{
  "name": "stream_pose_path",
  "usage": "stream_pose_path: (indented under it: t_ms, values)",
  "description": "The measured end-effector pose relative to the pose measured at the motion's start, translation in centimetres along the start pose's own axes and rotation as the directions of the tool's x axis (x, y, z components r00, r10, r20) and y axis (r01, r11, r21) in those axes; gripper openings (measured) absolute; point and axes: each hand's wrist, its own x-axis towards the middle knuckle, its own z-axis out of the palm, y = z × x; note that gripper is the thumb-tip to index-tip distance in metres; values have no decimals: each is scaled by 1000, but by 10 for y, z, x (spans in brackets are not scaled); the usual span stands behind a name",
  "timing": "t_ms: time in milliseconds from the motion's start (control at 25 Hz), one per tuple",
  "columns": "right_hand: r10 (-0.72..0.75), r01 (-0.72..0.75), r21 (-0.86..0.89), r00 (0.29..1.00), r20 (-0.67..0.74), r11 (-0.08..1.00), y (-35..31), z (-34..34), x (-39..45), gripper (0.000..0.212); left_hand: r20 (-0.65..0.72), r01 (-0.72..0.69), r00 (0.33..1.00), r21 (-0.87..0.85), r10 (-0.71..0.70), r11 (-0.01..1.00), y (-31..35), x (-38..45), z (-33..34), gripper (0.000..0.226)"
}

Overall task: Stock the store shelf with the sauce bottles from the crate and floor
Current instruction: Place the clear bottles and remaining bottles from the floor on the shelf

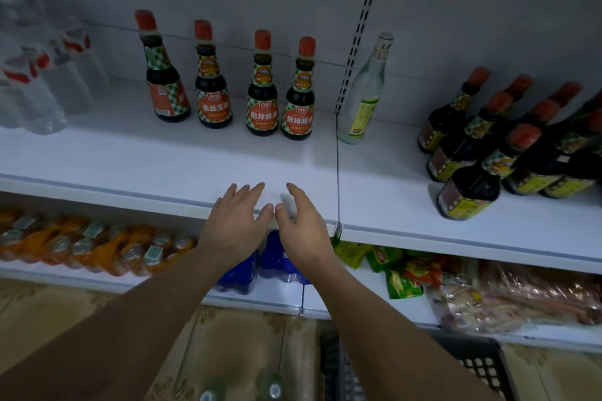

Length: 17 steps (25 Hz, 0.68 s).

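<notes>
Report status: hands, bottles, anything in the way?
Left hand and right hand open, empty, at shelf edge. Four sauce bottles upright in row. Nothing blocking.

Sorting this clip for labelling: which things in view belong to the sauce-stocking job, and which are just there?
Job:
- four upright sauce bottles
- dark sauce bottles grouped at right
- white shelf
- black crate
- left hand and right hand, both empty

Just there:
- clear bottle
- water bottles
- snack packets below
</notes>
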Motion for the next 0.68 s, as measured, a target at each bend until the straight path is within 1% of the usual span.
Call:
stream_pose_path:
  t_ms: [160, 320, 400, 520, 600, 680]
  values:
    - [46, -46, -45, 999, 15, 998, -7, 7, -32, 53, 29, 2, 1000, -7, -2, 1000, -16, -36, -18, 55]
    - [78, -71, -113, 995, 55, 991, -10, 10, -47, 58, 69, 30, 997, -114, -22, 993, -27, -57, -37, 55]
    - [72, -65, -158, 997, 42, 985, -14, 5, -42, 56, 64, 20, 998, -120, -13, 993, -24, -58, -43, 55]
    - [84, -97, -177, 993, -80, 979, -16, -15, -24, 48, 57, 3, 998, -147, 5, 989, -10, -49, -43, 54]
    - [114, -137, -125, 977, -178, 983, -13, -34, -7, 44, 55, -20, 998, -189, 31, 982, 6, -34, -35, 54]
    - [136, -155, -63, 962, -236, 986, -7, -58, 19, 42, 65, -17, 997, -259, 35, 966, 25, -10, -24, 53]
